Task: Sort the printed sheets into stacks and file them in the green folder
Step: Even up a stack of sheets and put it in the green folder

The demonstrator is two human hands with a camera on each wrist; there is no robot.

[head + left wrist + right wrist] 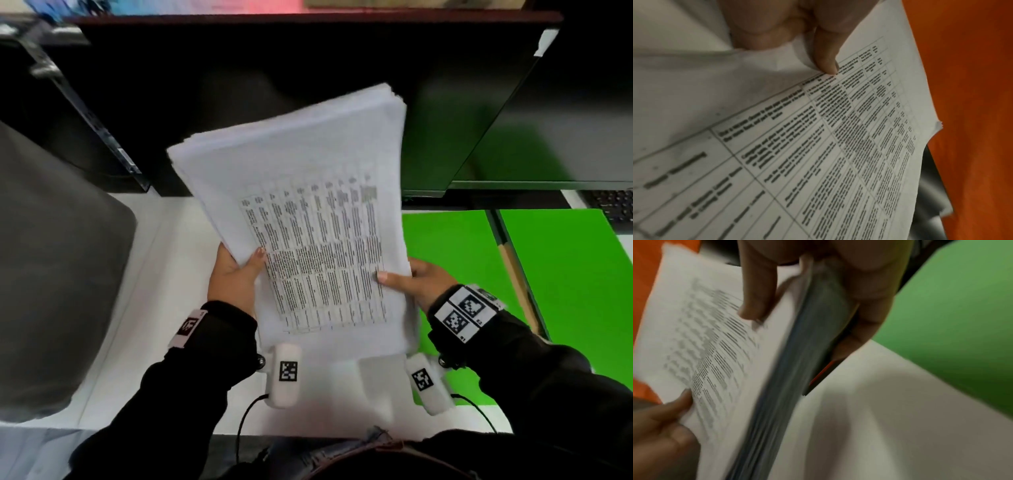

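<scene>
A thick stack of printed sheets (308,212) with a table of text on top is held up above the white desk, tilted away from me. My left hand (236,274) grips its left edge, thumb on the top page. My right hand (414,277) grips the right edge, thumb lying across the print. In the left wrist view the left thumb (826,61) presses on the stack of sheets (818,146). The right wrist view shows the stack's edge (795,369) between thumb and fingers (758,288). The open green folder (565,274) lies flat on the desk to the right.
A grey rounded object (51,274) stands at the left on the white desk (164,308). Dark shelving (239,68) rises behind. A black keyboard (613,209) sits at the far right. A pencil-like stick (517,284) lies along the folder's fold.
</scene>
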